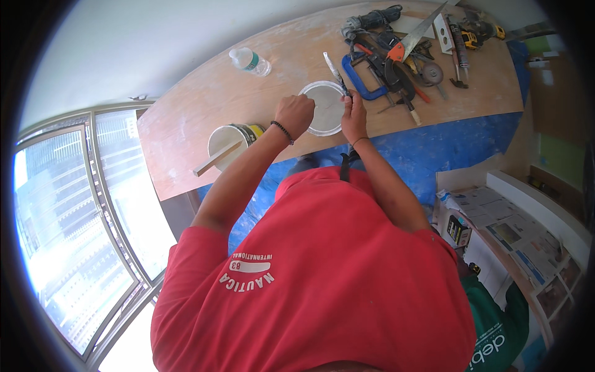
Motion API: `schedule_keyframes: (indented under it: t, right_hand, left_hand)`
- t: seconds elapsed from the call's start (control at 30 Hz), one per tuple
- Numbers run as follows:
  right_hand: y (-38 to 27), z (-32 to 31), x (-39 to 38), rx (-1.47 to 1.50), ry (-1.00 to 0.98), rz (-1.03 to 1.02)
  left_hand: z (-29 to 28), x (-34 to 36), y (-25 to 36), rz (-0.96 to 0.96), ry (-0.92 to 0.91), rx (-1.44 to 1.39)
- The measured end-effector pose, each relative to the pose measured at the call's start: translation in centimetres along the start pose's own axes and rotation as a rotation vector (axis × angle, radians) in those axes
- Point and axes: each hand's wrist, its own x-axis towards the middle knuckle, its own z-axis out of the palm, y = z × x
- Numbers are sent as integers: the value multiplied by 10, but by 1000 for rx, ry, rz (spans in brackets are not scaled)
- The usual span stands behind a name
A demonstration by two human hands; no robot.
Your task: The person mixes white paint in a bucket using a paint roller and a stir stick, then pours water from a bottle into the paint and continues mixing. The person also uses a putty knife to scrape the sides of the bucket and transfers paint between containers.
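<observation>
My left hand (295, 116) is closed at the left edge of a round, white-rimmed tub or lid (325, 124) with a grey-beige inside; what its fingers hold, if anything, is hidden. At the opposite edge, my right hand (354, 117) is closed on a slim tool with a dark handle and a whitish, smeared end (332, 66). The tool slants up and away from the hand, and its exact kind is not clear. Beside my left forearm stands an open bucket (217, 137) with a wooden stick (217, 159) lying across it.
A clear plastic bottle (251, 61) lies on the wooden table (198, 93). To the right is a pile with a blue clamp (362, 79), a handsaw (416, 38), an angle grinder (370, 22) and a drill (483, 34). Blue sheeting (446, 144) covers the floor.
</observation>
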Motion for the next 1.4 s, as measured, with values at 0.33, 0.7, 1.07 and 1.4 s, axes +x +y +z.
schedule_keyframes:
  t: [0.33, 0.7, 1.07, 1.4]
  right_hand:
    - [9, 8, -1, -33, 63, -97]
    - [15, 34, 9, -184, 291, -192]
    - [19, 33, 8, -193, 320, -208]
    - [21, 33, 9, -193, 303, -194]
  left_hand:
    - [-11, 18, -9, 22, -173, 97]
    - [-20, 11, 2, 43, -184, 123]
    - [-4, 19, -4, 196, -153, 263]
    - [-27, 33, 3, 178, -309, 167]
